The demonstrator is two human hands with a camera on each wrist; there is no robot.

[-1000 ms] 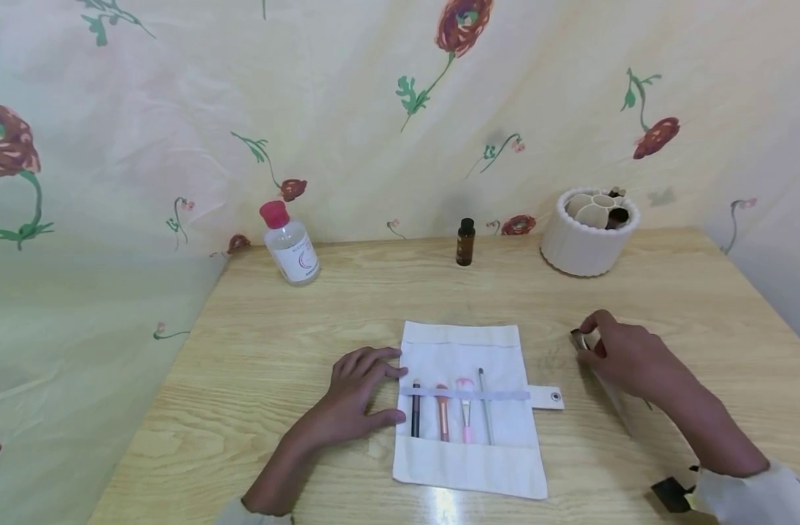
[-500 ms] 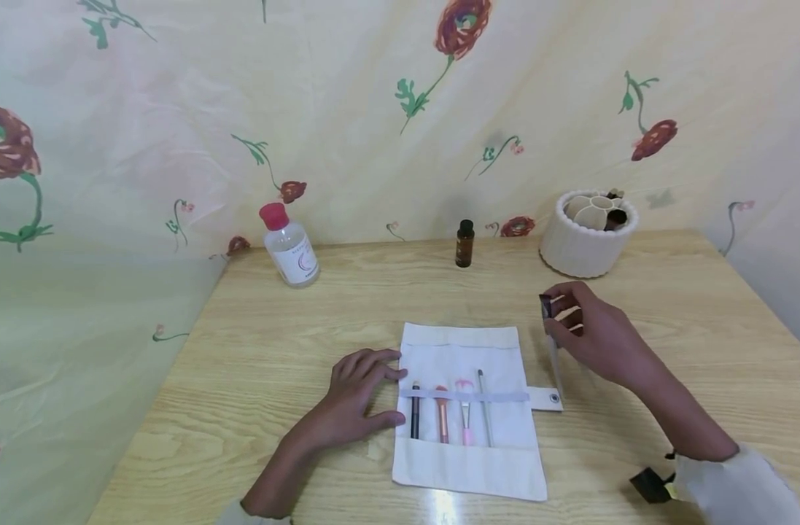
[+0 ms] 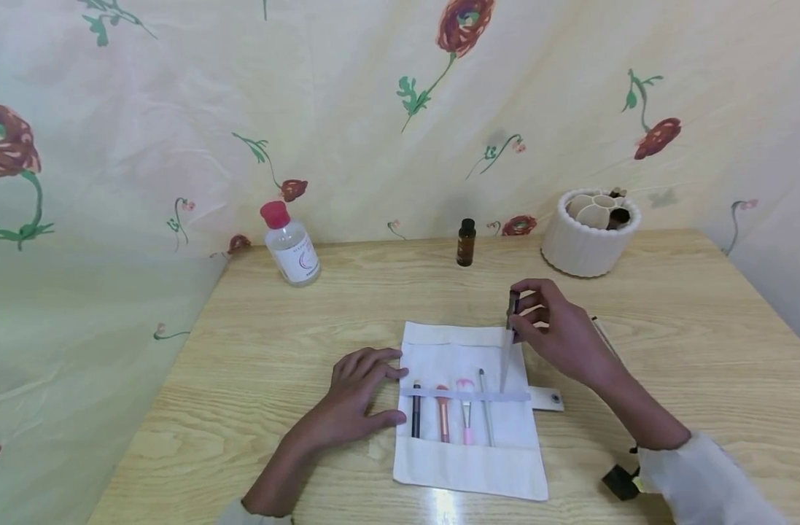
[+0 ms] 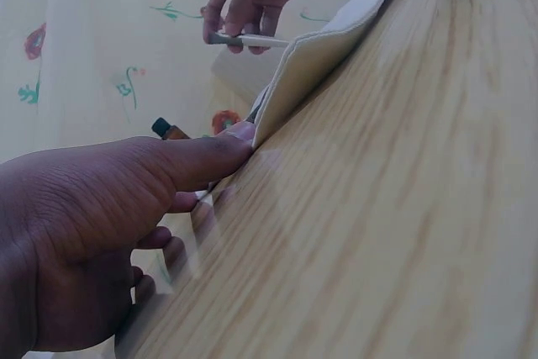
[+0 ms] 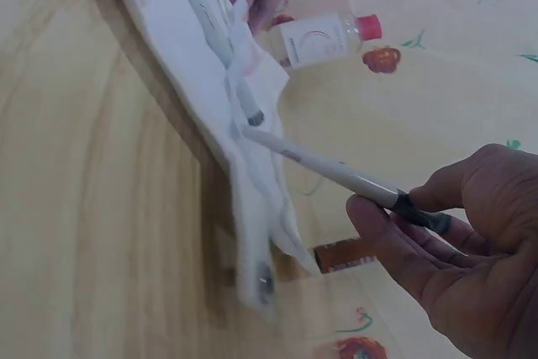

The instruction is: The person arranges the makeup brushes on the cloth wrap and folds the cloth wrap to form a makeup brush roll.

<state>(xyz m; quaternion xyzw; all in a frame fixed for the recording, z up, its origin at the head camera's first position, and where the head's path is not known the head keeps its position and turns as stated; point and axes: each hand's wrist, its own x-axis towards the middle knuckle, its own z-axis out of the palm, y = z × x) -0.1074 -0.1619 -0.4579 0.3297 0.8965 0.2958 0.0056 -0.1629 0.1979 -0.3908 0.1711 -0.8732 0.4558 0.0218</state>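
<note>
The right hand (image 3: pixel 560 335) pinches a pale brush (image 3: pixel 507 357) by its dark upper end. The brush slants down toward 6 o'clock over the right part of the white pouch (image 3: pixel 468 463), its lower end at the strap (image 3: pixel 518 397); whether it is under the strap, I cannot tell. The left hand (image 3: pixel 360 394) lies with fingers spread at the pouch's 9 o'clock edge, thumb and fingertips touching it.

Left of the pale brush, four tools stand under the strap: a black one (image 3: pixel 416 419), a copper one (image 3: pixel 443 419), a pink one (image 3: pixel 466 415) and a thin grey one (image 3: pixel 488 419). The grey one is nearest the pale brush's lower end. The tab (image 3: pixel 545 398) sticks out at 3 o'clock, its snap facing up.

Around the pouch on the wooden desk (image 3: pixel 275 335), a red-capped bottle (image 3: pixel 294 251) stands at 10 o'clock, a small brown vial (image 3: pixel 465 248) at 12, and a white pot (image 3: pixel 580 248) with compartments at 1, a dark brush head (image 3: pixel 618 217) showing inside. A thin stick (image 3: pixel 606 339) lies at 2 o'clock, partly hidden by the right forearm. A black object (image 3: pixel 621 483) sits just beside the right sleeve (image 3: pixel 695 474), near 4 o'clock. A flowered backdrop (image 3: pixel 347 109) rises behind the desk.
</note>
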